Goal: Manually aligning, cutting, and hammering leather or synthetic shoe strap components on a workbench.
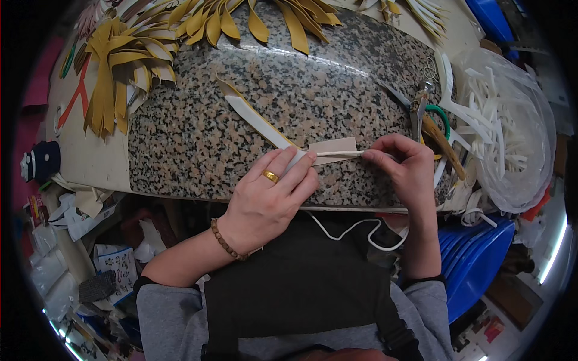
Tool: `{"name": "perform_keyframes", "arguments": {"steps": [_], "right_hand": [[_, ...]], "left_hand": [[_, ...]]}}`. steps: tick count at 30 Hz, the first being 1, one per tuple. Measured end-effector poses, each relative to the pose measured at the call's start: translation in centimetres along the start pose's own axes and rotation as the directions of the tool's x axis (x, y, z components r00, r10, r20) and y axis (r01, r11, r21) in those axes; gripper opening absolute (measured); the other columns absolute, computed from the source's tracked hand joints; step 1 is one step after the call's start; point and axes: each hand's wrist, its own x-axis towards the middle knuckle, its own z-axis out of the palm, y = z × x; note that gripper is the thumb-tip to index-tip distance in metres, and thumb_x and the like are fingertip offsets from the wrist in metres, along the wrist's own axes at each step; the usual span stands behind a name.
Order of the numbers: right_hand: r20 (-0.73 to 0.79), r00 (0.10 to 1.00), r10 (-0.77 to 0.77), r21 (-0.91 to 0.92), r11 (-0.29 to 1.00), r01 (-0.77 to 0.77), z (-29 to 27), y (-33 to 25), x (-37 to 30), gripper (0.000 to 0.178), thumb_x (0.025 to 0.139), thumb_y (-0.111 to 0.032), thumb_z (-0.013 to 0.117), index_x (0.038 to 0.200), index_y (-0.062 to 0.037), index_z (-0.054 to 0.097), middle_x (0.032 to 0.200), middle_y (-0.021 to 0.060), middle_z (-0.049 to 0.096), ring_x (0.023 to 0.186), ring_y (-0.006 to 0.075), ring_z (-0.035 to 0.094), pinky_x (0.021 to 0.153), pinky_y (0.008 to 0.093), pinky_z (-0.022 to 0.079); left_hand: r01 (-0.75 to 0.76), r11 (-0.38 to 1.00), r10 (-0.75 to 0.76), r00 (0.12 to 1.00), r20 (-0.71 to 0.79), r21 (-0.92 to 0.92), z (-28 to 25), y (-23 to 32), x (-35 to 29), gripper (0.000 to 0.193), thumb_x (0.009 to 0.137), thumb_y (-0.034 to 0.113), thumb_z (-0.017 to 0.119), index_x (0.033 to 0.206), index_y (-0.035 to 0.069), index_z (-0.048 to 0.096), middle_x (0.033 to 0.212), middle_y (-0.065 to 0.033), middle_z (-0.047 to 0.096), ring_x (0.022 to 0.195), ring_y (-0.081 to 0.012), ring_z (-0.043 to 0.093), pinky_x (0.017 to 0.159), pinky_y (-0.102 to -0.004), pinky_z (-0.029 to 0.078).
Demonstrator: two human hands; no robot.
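Note:
A curved strip (pixel 256 120), pale on its upper face with a mustard-yellow edge, lies on the speckled stone slab (pixel 192 156). My left hand (pixel 271 189) presses its fingers down on the strip's near end. A white cord (pixel 340 153) runs across a beige flat piece (pixel 331 144), from my left fingertips to my right hand (pixel 400 162). The thumb and forefinger of that right hand pinch the cord. A loose white cord length hangs below the slab's near edge. What lies beneath my left fingers is hidden.
Bundles of mustard-yellow strips (pixel 111 66) lie at the far left and top. A hammer (pixel 419 111), green-handled scissors (pixel 445 120) and a wooden stick (pixel 444 147) sit at right. Beyond them stands a clear plastic bag of white strips (pixel 512 132). Blue stacked plastic (pixel 472 265) is below right.

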Motion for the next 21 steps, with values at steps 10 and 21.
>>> {"name": "perform_keyframes", "arguments": {"steps": [10,21], "right_hand": [[-0.064,0.997,-0.05,-0.095,0.995,0.043,0.6,1.0,0.6,0.015,0.083,-0.011,0.089,0.089,-0.0015,0.078,0.079,-0.0015,0.072,0.072,0.0046,0.06,0.066,0.0226,0.047],[-0.135,0.985,-0.108,-0.319,0.946,0.06,1.0,0.2,1.1,0.028,0.078,-0.028,0.091,0.084,-0.0037,0.078,0.078,0.0071,0.072,0.07,0.0193,0.066,0.064,0.033,0.051]], "left_hand": [[-0.003,1.0,0.004,1.0,-0.011,0.024,0.6,0.0,1.3,0.048,0.084,0.009,0.068,0.133,0.007,0.07,0.113,-0.0049,0.065,0.108,-0.0249,0.061,0.102,-0.0446,0.054],[-0.008,0.999,0.007,1.0,0.016,0.048,0.8,0.2,2.1,0.048,0.085,0.011,0.071,0.133,0.007,0.068,0.104,-0.0026,0.061,0.097,-0.0217,0.059,0.106,-0.0464,0.048]]}}
